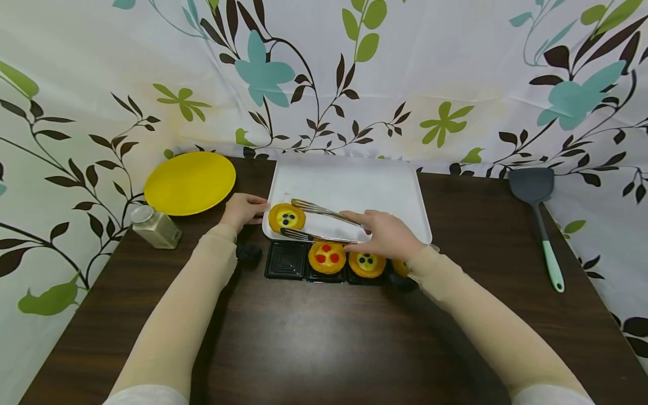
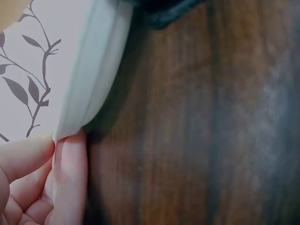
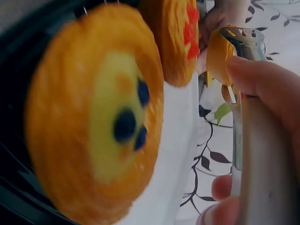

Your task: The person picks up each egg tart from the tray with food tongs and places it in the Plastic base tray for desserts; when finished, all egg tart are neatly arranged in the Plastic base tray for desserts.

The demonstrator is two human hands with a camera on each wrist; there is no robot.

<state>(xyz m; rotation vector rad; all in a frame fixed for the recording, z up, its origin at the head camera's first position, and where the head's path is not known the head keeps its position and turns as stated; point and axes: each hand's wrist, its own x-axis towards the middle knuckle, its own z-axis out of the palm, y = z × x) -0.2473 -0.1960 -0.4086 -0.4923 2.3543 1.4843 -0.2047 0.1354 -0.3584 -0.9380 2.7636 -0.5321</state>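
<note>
In the head view, my left hand (image 1: 244, 210) is at the left corner of a white tray (image 1: 349, 188). The left wrist view shows its thumb and fingers pinching the tray's rim (image 2: 96, 70). My right hand (image 1: 387, 233) grips metal tongs (image 1: 326, 212), whose two arms stand on either side of a tart with blueberries (image 1: 286, 218) at the tray's left end. Below lies a black sectioned container (image 1: 286, 261). It holds a tart with red pieces (image 1: 327, 257), another blueberry tart (image 1: 367, 264), and one more tart (image 1: 400, 268) partly hidden by my right wrist. Its leftmost section is bare.
A yellow plate (image 1: 189, 183) is at the back left, with a lidded glass jar (image 1: 156, 227) of pale contents in front of it. A grey spatula (image 1: 532, 185) with a mint handle lies on the right. Patterned cloth (image 1: 324, 73) lines the dark wooden table's back and sides.
</note>
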